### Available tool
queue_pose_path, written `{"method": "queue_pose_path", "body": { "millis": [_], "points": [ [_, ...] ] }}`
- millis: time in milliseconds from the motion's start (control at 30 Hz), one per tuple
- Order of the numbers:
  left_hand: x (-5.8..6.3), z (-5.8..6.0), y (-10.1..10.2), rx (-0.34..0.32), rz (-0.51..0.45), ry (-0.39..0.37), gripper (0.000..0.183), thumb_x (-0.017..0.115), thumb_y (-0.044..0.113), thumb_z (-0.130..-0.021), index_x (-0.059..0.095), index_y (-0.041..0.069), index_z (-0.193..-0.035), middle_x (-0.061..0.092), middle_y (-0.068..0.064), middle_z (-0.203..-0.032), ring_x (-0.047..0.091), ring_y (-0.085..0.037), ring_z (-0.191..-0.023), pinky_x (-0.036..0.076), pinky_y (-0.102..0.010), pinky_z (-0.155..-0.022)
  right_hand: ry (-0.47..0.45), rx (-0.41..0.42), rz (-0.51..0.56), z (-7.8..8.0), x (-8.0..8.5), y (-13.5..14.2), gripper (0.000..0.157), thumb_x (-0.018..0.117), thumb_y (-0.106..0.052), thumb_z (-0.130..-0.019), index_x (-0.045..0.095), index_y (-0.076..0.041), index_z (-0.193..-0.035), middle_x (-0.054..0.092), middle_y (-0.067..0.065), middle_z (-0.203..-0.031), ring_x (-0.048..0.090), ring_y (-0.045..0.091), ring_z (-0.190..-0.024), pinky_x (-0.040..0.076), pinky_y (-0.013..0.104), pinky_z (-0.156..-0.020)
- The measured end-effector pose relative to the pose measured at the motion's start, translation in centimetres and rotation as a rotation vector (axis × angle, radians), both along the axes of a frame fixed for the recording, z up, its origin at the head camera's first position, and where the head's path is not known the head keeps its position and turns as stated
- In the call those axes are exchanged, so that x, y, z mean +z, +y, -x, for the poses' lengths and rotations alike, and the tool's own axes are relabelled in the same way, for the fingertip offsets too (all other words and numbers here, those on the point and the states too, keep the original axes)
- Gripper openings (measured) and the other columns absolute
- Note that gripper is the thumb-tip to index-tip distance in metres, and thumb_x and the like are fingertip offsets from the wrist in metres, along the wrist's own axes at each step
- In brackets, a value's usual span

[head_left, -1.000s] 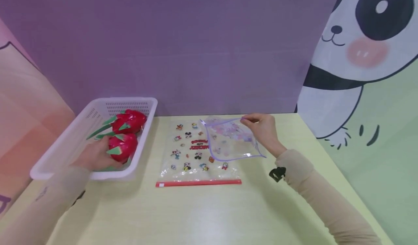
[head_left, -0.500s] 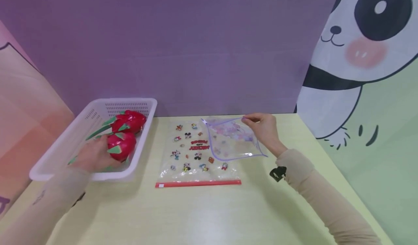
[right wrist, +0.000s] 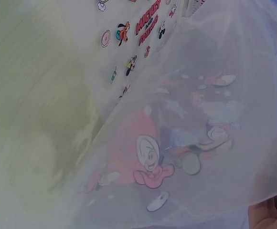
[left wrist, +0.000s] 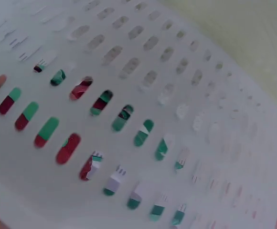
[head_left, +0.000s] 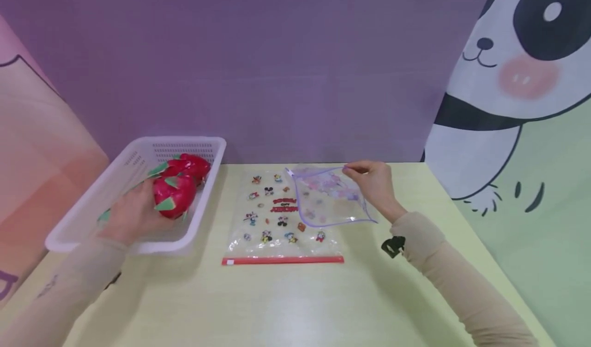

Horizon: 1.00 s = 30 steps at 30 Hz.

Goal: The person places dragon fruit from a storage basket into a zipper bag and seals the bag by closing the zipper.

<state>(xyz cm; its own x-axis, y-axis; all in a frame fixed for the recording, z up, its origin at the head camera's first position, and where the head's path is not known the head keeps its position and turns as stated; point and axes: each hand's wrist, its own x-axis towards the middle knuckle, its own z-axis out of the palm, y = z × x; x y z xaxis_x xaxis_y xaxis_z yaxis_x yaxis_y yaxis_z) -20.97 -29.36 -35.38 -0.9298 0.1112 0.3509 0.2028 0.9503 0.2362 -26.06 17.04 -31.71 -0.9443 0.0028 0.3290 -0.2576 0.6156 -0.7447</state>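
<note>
My left hand [head_left: 134, 211] reaches into the white basket [head_left: 212, 182] and grips a red toy dragon fruit [head_left: 175, 195] with green leaf tips. Behind it lies another red dragon fruit [head_left: 197, 167], partly covered. In the left wrist view, the basket's slotted wall [left wrist: 176, 86] fills the picture, with red and green showing through the slots. My right hand [head_left: 373, 181] pinches the upper edge of a clear zip bag [head_left: 330, 198] with purple edging. That bag is held up and tilted; in the right wrist view its printed plastic [right wrist: 191, 129] hides much of the table.
A larger clear bag [head_left: 258, 234] with cartoon prints and a red slider strip [head_left: 286, 260] lies flat on the table [head_left: 277, 306], partly behind the purple-edged bag. A purple backdrop [head_left: 295, 80] stands along the back edge, and a panda-print cloth [head_left: 508, 147] hangs at the right.
The gripped dragon fruit has risen a little with my left hand inside the basket. My right hand and its bag stay almost where they were. The head view has shifted slightly.
</note>
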Motion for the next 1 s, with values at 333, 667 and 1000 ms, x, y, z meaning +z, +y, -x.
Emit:
{"method": "queue_pose_path", "body": {
  "millis": [333,667,1000],
  "points": [
    [2.1,-0.7,0.8,0.019,0.013,-0.056,0.087,0.084,0.026,-0.056,0.035,-0.010,-0.119,0.050,-0.031,-0.102,0.052,-0.047,-0.089,0.051,-0.058,-0.066,0.006,0.000,-0.010,0.3,0.0,-0.3,0.017,0.068,-0.016,-0.083,0.071,-0.003,-0.093,0.070,0.014,-0.091,0.061,0.016,-0.074,0.046,0.017,-0.057],
    [4.4,-1.4,2.7,-0.042,0.009,-0.018,0.089,0.084,0.023,-0.053,0.037,-0.006,-0.123,0.053,-0.026,-0.106,0.051,-0.042,-0.093,0.049,-0.058,-0.070,-0.025,-0.009,-0.008,0.3,0.1,-0.6,0.019,0.068,-0.018,-0.083,0.071,-0.004,-0.095,0.070,0.014,-0.092,0.062,0.017,-0.075,0.048,0.018,-0.058],
    [6.2,-2.5,6.7,-0.102,0.095,-0.003,0.100,0.088,0.022,-0.050,0.033,-0.004,-0.129,0.052,-0.023,-0.114,0.051,-0.041,-0.100,0.052,-0.056,-0.071,0.000,0.003,0.002,0.0,0.2,-0.7,0.017,0.068,-0.016,-0.082,0.071,-0.003,-0.093,0.070,0.015,-0.091,0.064,0.022,-0.076,0.049,0.017,-0.059]
  ]
}}
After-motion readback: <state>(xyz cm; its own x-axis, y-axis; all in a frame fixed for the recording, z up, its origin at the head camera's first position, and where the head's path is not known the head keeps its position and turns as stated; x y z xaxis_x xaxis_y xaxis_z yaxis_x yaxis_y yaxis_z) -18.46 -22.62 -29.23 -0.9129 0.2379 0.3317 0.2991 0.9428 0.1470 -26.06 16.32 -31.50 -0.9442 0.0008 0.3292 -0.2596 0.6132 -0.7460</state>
